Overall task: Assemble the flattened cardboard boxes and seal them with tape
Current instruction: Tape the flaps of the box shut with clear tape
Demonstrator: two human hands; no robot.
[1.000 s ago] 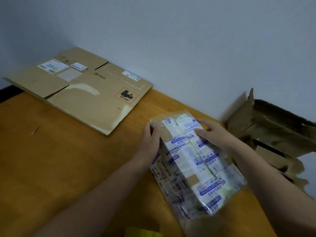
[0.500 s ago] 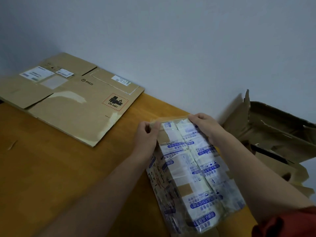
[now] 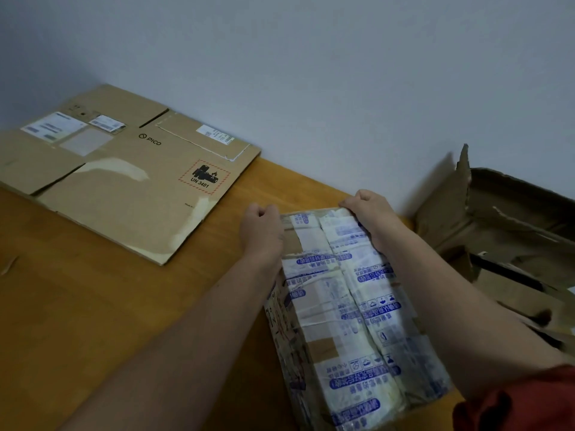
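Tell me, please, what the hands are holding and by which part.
Both grip the tape-covered box by its far edge: left hand at the left corner, right hand at the right.

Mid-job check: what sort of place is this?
Likely a plain room used for packing: a wooden table against a bare wall, a flattened cardboard box lying on it, and a tape-covered box beside it.

flattened box [image 3: 124,181] (tan): "PICO", "UN 3481"
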